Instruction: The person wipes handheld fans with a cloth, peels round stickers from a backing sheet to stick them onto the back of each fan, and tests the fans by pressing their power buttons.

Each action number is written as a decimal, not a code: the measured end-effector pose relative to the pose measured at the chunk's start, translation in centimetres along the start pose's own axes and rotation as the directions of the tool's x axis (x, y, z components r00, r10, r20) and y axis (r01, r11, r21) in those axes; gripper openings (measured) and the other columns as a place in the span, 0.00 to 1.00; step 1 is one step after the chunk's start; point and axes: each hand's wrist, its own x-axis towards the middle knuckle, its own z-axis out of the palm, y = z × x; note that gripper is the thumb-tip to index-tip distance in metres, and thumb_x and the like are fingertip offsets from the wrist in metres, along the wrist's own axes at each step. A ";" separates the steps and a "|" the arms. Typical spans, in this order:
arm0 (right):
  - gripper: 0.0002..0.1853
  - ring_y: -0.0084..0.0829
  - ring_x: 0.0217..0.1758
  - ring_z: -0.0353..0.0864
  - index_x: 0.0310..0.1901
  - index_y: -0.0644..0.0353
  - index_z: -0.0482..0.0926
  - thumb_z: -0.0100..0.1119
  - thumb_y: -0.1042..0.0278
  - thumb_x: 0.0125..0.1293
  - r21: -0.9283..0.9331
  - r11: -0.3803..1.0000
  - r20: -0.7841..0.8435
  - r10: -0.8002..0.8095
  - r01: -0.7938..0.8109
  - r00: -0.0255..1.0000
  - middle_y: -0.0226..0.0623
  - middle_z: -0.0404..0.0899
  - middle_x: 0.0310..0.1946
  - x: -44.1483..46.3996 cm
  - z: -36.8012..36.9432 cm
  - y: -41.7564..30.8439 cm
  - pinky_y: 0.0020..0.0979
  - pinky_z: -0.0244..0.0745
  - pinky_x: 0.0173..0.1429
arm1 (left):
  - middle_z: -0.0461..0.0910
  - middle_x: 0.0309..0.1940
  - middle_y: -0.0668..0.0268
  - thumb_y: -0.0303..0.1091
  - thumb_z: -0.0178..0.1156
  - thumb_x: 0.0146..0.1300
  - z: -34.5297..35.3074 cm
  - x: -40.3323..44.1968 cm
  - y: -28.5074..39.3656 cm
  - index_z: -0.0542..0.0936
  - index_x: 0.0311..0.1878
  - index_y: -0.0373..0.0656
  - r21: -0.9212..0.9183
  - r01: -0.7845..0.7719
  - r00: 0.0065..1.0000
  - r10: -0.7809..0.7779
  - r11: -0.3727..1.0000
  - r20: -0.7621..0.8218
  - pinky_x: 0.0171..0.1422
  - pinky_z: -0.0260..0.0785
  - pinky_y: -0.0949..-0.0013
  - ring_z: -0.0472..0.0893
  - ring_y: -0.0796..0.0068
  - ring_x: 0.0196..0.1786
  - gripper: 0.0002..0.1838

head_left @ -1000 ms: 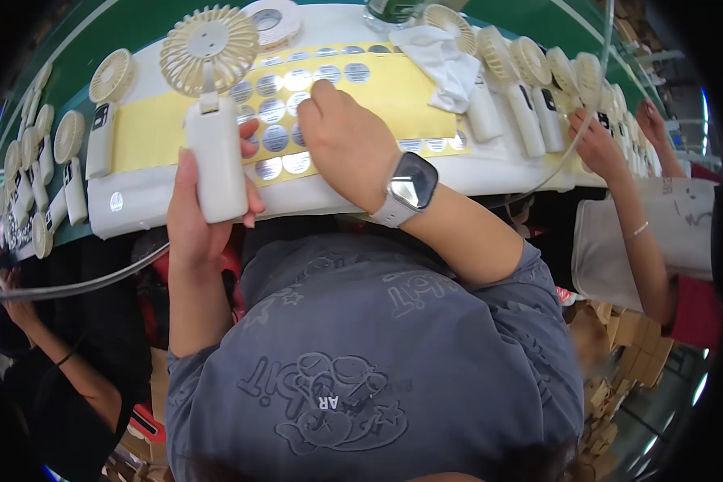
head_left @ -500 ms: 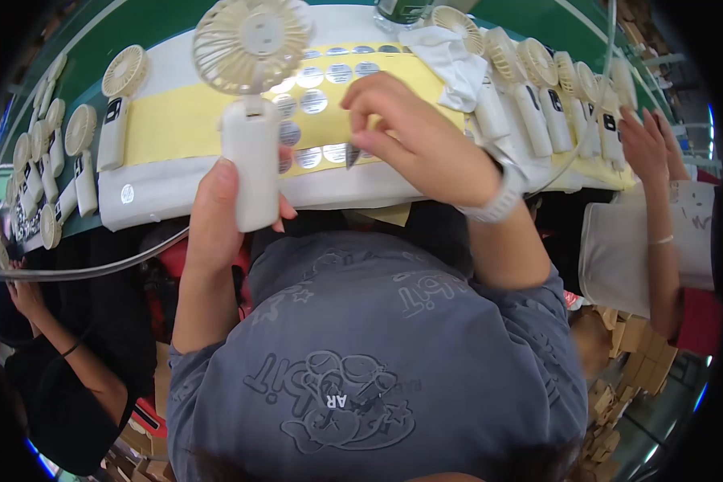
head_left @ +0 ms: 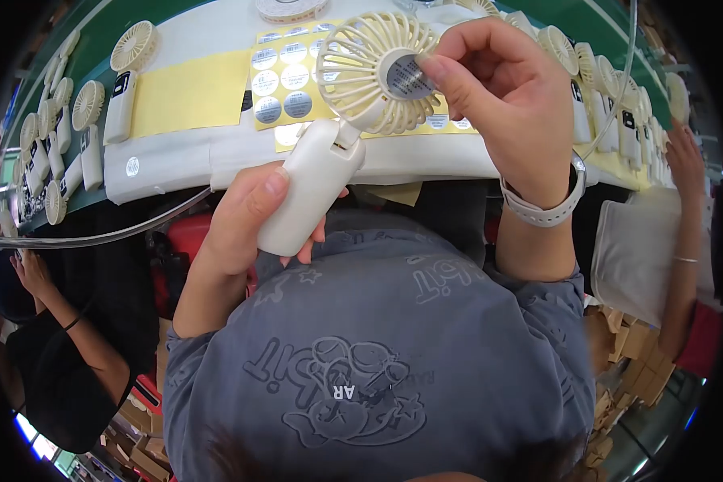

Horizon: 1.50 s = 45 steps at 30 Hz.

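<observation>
My left hand (head_left: 245, 213) is wrapped round the white handle of a small fan (head_left: 309, 185), its cream round cage tilted up to the right. A round silver sticker (head_left: 403, 77) with fine print lies over the centre of the cage. The thumb and forefinger of my right hand (head_left: 506, 88) pinch the sticker's right edge. Behind the fan lies a yellow sheet of round silver stickers (head_left: 293, 78), partly covered by the cage.
A plain yellow sheet (head_left: 189, 92) lies left on the white-covered table (head_left: 169, 169). More fans stand at left (head_left: 87, 108) and right (head_left: 606, 80). A tape roll (head_left: 291, 8) is at the back. A clear tube crosses the left front. Co-workers' hands show at both sides.
My right hand has come from the sticker sheet up to the fan with a silver sticker. My left hand has moved right and tilted the fan over to the right.
</observation>
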 end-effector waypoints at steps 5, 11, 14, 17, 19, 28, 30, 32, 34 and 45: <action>0.08 0.13 0.29 0.73 0.38 0.67 0.76 0.65 0.74 0.61 0.121 0.990 0.042 0.068 -0.072 0.997 0.28 0.77 0.29 0.2 -0.5 -1.0 0.15 0.67 0.33 | 0.78 0.21 0.56 0.64 0.44 0.63 0.3 0.1 0.1 0.73 0.49 0.21 -0.023 -0.009 1.000 0.008 1.000 -0.012 0.16 0.66 0.78 0.76 0.75 0.15 0.43; 0.06 0.12 0.26 0.72 0.33 0.67 0.76 0.65 0.77 0.60 0.068 0.994 -0.050 0.092 -0.088 0.995 0.27 0.76 0.26 0.4 0.6 -1.1 0.14 0.66 0.30 | 0.78 0.21 0.57 0.64 0.44 0.63 -0.1 0.0 0.2 0.73 0.49 0.21 0.010 -0.004 1.000 0.004 1.000 -0.010 0.16 0.66 0.78 0.77 0.76 0.15 0.43; 0.06 0.12 0.26 0.72 0.32 0.67 0.77 0.65 0.77 0.60 0.101 0.993 -0.057 0.071 -0.065 0.996 0.26 0.76 0.25 0.5 0.9 -0.5 0.14 0.66 0.30 | 0.77 0.21 0.58 0.65 0.45 0.62 -0.2 -0.1 0.0 0.73 0.49 0.21 0.007 0.002 1.000 -0.002 1.000 -0.015 0.16 0.66 0.78 0.76 0.76 0.15 0.43; 0.08 0.13 0.28 0.73 0.34 0.68 0.76 0.66 0.75 0.59 -0.009 0.999 0.048 0.048 -0.048 0.998 0.29 0.77 0.28 0.5 0.6 -0.9 0.15 0.68 0.31 | 0.77 0.21 0.58 0.64 0.46 0.61 0.1 -0.2 0.1 0.73 0.48 0.22 -0.002 0.016 0.999 -0.016 1.000 -0.032 0.16 0.66 0.79 0.76 0.76 0.14 0.42; 0.12 0.15 0.31 0.75 0.41 0.67 0.75 0.66 0.73 0.60 -0.314 0.947 0.153 -0.016 0.064 0.988 0.31 0.78 0.32 0.6 -0.4 -2.5 0.16 0.70 0.34 | 0.77 0.20 0.59 0.64 0.47 0.60 0.0 0.0 0.5 0.73 0.49 0.22 -0.003 0.003 0.999 -0.003 1.000 -0.039 0.16 0.65 0.79 0.75 0.77 0.14 0.42; 0.25 0.23 0.39 0.76 0.56 0.64 0.67 0.66 0.67 0.60 0.349 0.927 -0.292 0.248 -0.139 0.923 0.36 0.76 0.42 0.4 -0.7 -1.8 0.20 0.72 0.40 | 0.73 0.45 0.50 0.49 0.55 0.62 0.3 3.8 -0.1 0.65 0.63 0.32 0.715 -0.399 0.868 0.488 0.574 0.093 0.47 0.71 0.59 0.76 0.56 0.45 0.33; 0.27 0.26 0.45 0.77 0.58 0.67 0.63 0.65 0.71 0.61 0.475 0.879 -0.413 0.188 0.035 0.891 0.40 0.74 0.47 0.6 -1.8 -1.9 0.22 0.74 0.45 | 0.70 0.47 0.48 0.49 0.56 0.61 3.8 5.4 2.2 0.63 0.65 0.34 0.882 -0.366 0.819 0.552 0.297 0.154 0.52 0.68 0.55 0.73 0.48 0.50 0.35; 0.31 0.30 0.51 0.77 0.62 0.67 0.56 0.62 0.74 0.63 0.361 0.865 -0.465 -0.157 0.349 0.871 0.43 0.71 0.53 -0.3 -4.2 2.0 0.26 0.75 0.52 | 0.72 0.43 0.51 0.46 0.60 0.59 6.0 7.9 3.2 0.69 0.60 0.38 0.781 -0.555 0.762 0.551 0.287 0.339 0.51 0.68 0.57 0.73 0.48 0.49 0.31; 0.29 0.29 0.50 0.77 0.61 0.68 0.58 0.61 0.75 0.63 0.477 0.843 -0.501 0.026 0.251 0.865 0.43 0.73 0.50 -0.9 -7.1 0.6 0.26 0.76 0.51 | 0.72 0.43 0.53 0.41 0.62 0.58 7.6 10.6 4.2 0.72 0.57 0.39 0.637 -0.683 0.724 0.449 0.358 0.524 0.52 0.68 0.59 0.73 0.51 0.50 0.25; 0.28 0.32 0.39 0.83 0.59 0.69 0.61 0.63 0.72 0.62 0.180 0.972 -0.566 -0.022 0.150 0.824 0.44 0.76 0.46 -2.7 -16.5 6.0 0.31 0.85 0.32 | 0.65 0.61 0.50 0.33 0.61 0.56 15.1 19.9 0.3 0.70 0.61 0.47 0.895 -0.355 0.811 0.387 -0.271 0.439 0.48 0.74 0.58 0.80 0.54 0.46 0.27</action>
